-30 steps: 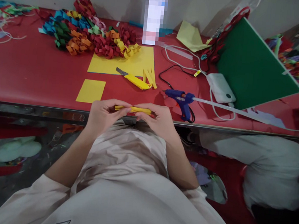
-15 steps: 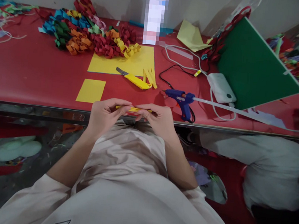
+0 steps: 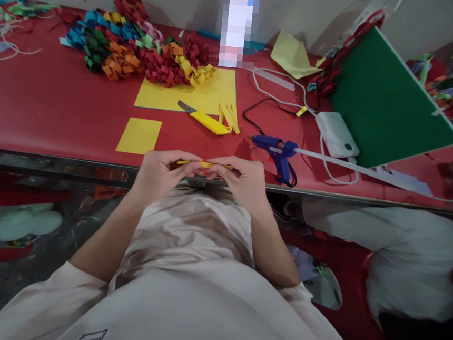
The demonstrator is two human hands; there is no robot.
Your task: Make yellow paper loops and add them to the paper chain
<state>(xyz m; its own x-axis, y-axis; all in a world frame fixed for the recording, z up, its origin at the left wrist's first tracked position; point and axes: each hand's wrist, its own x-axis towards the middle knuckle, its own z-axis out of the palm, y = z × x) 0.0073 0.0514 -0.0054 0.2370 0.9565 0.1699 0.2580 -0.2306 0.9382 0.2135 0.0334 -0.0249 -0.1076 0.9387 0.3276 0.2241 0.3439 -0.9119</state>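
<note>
Handwork at the near edge of a red bench (image 3: 56, 118); clock directions are taken from the held strip. Left hand (image 3: 158, 177) and right hand (image 3: 247, 185): each grip is closed to a pinch, thumb against fingers, on the yellow paper strip (image 3: 206, 165) held roughly level between them; its layers cannot be counted. Uneven pull could crease or tear the paper; a slack pinch could drop it into the lap. At 10 o'clock, a paper square (image 3: 139, 136) lies flat and could be swept aside by a careless wrist. At 2 o'clock, a glue gun (image 3: 270, 145) lies with its nozzle toward 9 o'clock; if hot, it could burn a straying right hand. At 12 o'clock, a knife (image 3: 210, 123) shows a bared blade, its handle end just beside loose strips (image 3: 227, 116); a blind reach for these could turn the knife or cut a finger. At 11 o'clock, a yellow sheet (image 3: 149, 97) lies partly under paper chains (image 3: 167, 69); tugging it could drag or tangle them.
</note>
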